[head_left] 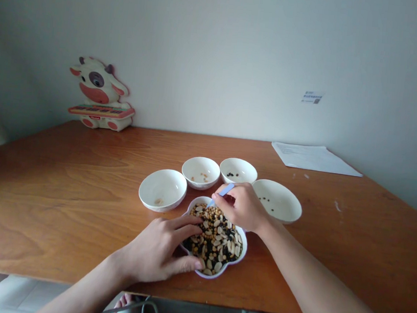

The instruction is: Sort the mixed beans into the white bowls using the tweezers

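Observation:
A flower-shaped bowl (245,256) with a pale lavender rim holds a mix of peanuts, yellow kernels and dark beans. My left hand (159,247) curls over its left rim, with the fingertips above the mix and the thumb at the near edge, gripping the bowl. Pinched in my right hand (242,206) are light purple tweezers (226,189), their tip down at the far side of the mix. Whether the tips have anything between them is too small to tell. My right wrist crosses the bowl's right side and partly covers an oval white bowl.
Behind stand a left white bowl (163,189) with a few pale pieces, a white bowl (200,168) with yellowish kernels, another (239,167) with dark beans, and the oval bowl (287,198) with small dark beans. A cow toy keyboard (101,97) and papers (313,158) lie farther back.

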A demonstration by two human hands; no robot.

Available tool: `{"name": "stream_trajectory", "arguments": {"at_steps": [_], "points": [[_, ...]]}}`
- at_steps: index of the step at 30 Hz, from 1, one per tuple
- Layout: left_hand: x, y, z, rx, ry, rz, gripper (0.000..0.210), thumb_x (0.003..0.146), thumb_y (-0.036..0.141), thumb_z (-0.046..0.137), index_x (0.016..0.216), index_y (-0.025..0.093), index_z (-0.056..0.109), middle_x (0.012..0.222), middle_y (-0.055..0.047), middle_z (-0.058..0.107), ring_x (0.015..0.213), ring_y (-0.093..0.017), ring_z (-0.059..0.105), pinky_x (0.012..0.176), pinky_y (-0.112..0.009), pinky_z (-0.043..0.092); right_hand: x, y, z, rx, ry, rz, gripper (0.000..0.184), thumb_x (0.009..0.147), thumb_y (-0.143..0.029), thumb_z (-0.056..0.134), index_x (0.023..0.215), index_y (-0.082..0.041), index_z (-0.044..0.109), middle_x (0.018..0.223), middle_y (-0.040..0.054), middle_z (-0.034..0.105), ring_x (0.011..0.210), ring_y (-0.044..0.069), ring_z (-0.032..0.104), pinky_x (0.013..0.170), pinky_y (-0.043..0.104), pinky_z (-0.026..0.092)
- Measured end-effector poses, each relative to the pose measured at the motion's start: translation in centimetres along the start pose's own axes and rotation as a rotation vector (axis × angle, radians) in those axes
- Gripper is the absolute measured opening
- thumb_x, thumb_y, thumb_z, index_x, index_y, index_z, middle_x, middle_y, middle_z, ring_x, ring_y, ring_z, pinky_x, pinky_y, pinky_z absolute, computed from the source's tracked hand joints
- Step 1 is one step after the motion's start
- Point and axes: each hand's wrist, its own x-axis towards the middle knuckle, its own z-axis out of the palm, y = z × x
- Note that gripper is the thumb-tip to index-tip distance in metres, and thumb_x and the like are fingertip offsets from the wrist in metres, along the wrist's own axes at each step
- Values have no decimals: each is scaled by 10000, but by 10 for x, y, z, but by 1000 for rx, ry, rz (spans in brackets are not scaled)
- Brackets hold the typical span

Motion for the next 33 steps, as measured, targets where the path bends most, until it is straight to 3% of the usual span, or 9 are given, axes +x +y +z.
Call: {"name": "stream_trajectory", "arguments": {"at_steps": [6,26,33], "points": [[1,1,-1,7,6,7,430,961,487,589,1229,150,603,1352,-154,597,1197,-313,616,973,-442,546,0,0,2,-70,-83,27,306,906,-264,523,670,-162,690,685,49,713,651,150,629,681,280,442],[-1,1,0,23,-5,-4,434,965,493,579,1226,147,610,1353,-151,592,1169,-316,629,966,-455,551,0,-2,4,-159,-144,54,372,914,-300,533,579,-162,616,605,49,659,570,130,564,624,278,427],[0,1,0,36,0,6,443,965,497,578,1225,139,605,1364,-153,584,1179,-320,624,960,-450,555,-1,1,7,-147,-141,21,356,930,-301,533,629,-155,655,653,51,689,623,136,604,654,271,439]]}}
